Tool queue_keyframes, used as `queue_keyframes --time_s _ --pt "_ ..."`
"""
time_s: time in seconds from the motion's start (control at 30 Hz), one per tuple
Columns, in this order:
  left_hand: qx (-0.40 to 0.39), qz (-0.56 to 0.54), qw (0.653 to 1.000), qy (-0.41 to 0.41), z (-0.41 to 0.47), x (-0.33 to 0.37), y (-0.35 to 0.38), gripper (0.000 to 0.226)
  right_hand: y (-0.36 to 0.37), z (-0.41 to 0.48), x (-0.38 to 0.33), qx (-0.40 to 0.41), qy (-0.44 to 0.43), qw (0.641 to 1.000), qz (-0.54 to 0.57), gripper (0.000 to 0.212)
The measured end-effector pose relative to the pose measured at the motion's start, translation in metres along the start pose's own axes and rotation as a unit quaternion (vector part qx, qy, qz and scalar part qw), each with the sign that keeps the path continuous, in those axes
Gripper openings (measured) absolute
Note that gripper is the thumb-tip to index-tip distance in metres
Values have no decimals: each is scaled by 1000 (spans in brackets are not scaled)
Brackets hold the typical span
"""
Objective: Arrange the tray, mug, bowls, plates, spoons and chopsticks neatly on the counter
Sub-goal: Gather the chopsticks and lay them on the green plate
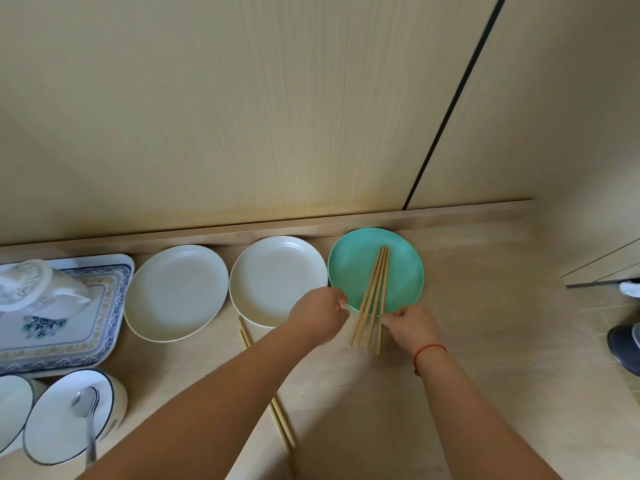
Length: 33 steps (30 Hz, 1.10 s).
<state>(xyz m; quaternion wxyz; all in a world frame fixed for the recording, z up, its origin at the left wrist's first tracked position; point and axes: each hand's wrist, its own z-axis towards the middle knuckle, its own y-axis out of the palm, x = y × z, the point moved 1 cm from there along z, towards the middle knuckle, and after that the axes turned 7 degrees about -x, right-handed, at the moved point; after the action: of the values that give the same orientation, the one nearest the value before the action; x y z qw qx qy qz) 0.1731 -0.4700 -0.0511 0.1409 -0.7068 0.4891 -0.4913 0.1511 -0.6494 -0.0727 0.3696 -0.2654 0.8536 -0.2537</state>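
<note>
One head camera is looking forward and steeply down at the bench [467,341] from close above, facing the wall panel [242,116]. Both forearms are reaching in from the bottom edge.

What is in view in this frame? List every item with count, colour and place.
tray: 1, white with blue and yellow border, far left by the wall
mug: 1, white with a lid and blue pattern, on the tray
cream plates: 2, side by side along the wall
green plate: 1, right of the cream plates
chopsticks on green plate: about 4, wooden, near ends off the rim
loose chopsticks: 2, wooden, on the counter under the left forearm
bowls: 2, white with dark rims, bottom left
spoons: metal, in the nearer bowl, count unclear
counter: 1, light wood
left hand: at the green plate's near edge
right hand: fingers on the chopstick ends, red string at the wrist
</note>
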Motion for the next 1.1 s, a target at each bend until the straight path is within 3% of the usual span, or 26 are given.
queue_keyframes --time_s 0.13,0.27,0.47,0.6,0.8,0.93,1.1 --pt "6 -49 999 -21 -26 -25 -7 29 0 -11 -4 22 -24 999 -5 22" --pt "14 -97 993 -71 -54 -57 -9 18 10 -35 -19 45 -119 992 -19 17" --pt "-24 -124 972 -199 -91 -103 1 25 60 -68 -43 -113 -264 939 -188 15" --pt "-87 -152 948 -267 -107 -122 16 30 92 -79 -40 -199 -259 900 -288 25" --pt "-138 -206 919 -305 -121 -135 39 42 122 -86 -28 -246 -218 885 -331 45" --pt "-114 -220 919 -308 -125 -138 45 48 136 -87 -21 -225 -202 887 -348 53" --pt "-74 -94 947 -299 -129 -134 48 59 136 -87 -23 -217 -189 896 -338 53"
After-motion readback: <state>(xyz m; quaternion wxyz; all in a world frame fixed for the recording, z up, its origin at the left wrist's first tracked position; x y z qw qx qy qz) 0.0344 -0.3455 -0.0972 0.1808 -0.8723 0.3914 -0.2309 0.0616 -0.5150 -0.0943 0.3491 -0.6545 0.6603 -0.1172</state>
